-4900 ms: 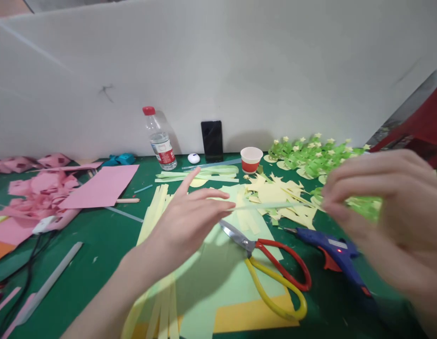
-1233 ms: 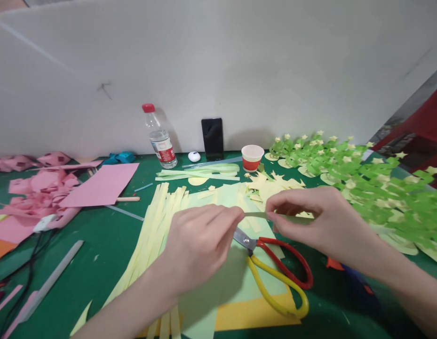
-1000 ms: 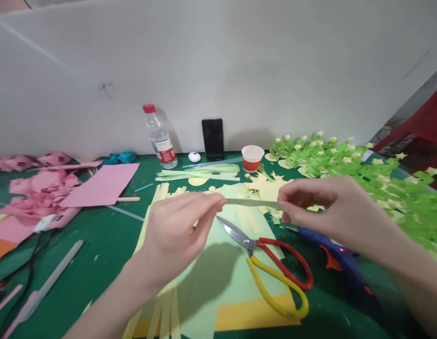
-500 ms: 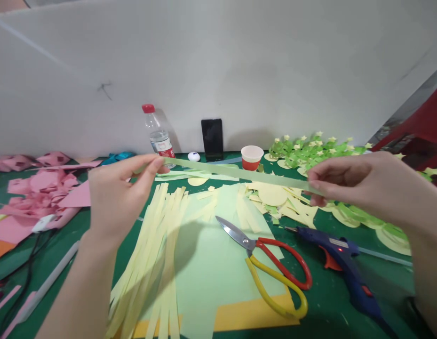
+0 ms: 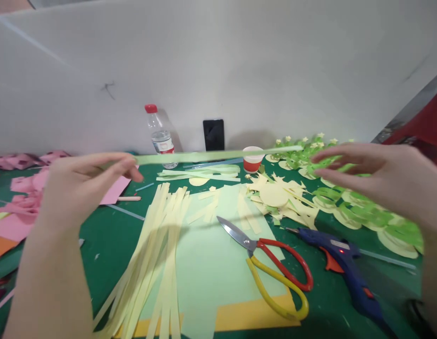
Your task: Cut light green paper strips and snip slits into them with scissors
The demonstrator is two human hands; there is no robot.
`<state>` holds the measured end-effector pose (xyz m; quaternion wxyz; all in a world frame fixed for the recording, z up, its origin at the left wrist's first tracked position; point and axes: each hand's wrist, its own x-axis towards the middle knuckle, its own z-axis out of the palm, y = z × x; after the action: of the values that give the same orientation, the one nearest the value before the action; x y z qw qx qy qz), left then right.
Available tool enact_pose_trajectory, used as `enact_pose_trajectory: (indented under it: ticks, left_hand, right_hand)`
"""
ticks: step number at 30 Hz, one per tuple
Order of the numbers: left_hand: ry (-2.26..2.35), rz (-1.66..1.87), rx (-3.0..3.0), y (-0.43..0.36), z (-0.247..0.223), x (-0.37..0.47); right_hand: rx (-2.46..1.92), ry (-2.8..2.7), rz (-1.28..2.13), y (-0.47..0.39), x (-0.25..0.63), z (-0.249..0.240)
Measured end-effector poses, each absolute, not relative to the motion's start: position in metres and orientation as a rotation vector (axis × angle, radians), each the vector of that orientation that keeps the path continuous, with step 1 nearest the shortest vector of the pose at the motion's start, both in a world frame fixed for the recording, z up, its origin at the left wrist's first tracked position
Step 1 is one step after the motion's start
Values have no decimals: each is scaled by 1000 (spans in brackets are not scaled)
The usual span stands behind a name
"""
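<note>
My left hand [image 5: 94,181] pinches one end of a light green paper strip [image 5: 211,157], which stretches out to the right above the table. The strip's far end hangs free, just short of my right hand [image 5: 366,172]. That right hand is empty, its thumb and fingers apart. Below lie pale yellow paper strips [image 5: 165,254] in a loose bundle on light green paper sheets [image 5: 200,263]. Scissors [image 5: 255,247] with one red and one yellow handle rest on the sheets, blades slightly parted. A blue glue gun [image 5: 345,263] lies under my right hand, its small red light lit.
A water bottle [image 5: 162,139], a phone [image 5: 214,135] and a paper cup [image 5: 252,162] stand along the white wall. Green paper plants on round bases [image 5: 366,209] fill the right side. Yellow scraps [image 5: 285,202] lie in the middle; pink paper pieces [image 5: 24,202] cover the left.
My right hand has let go of the strip's right end and moved slightly right. My left hand has moved left with the strip, whose free end now sits higher.
</note>
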<state>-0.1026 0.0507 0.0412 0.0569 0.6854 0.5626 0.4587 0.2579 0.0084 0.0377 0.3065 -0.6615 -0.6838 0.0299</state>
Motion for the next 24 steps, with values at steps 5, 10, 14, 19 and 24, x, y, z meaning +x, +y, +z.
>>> enact_pose_trajectory:
  ticks: [5, 10, 14, 19, 24]
  left_hand:
    - [1340, 1062, 2336, 55, 35, -86]
    - [1230, 1065, 2236, 55, 29, -83]
    - [1125, 1218, 1911, 62, 26, -79]
    - [919, 934, 1628, 62, 8, -50]
    - [670, 260, 1436, 20, -27, -3]
  right_hand:
    - [-1305, -2323, 56, 7, 216, 9]
    - [-1373, -2354, 560, 9, 201, -7]
    - [-1351, -2327, 701, 9, 200, -6]
    - [-1310, -2186, 829, 6, 193, 3]
    - [-1220, -2159, 926, 13, 167, 1]
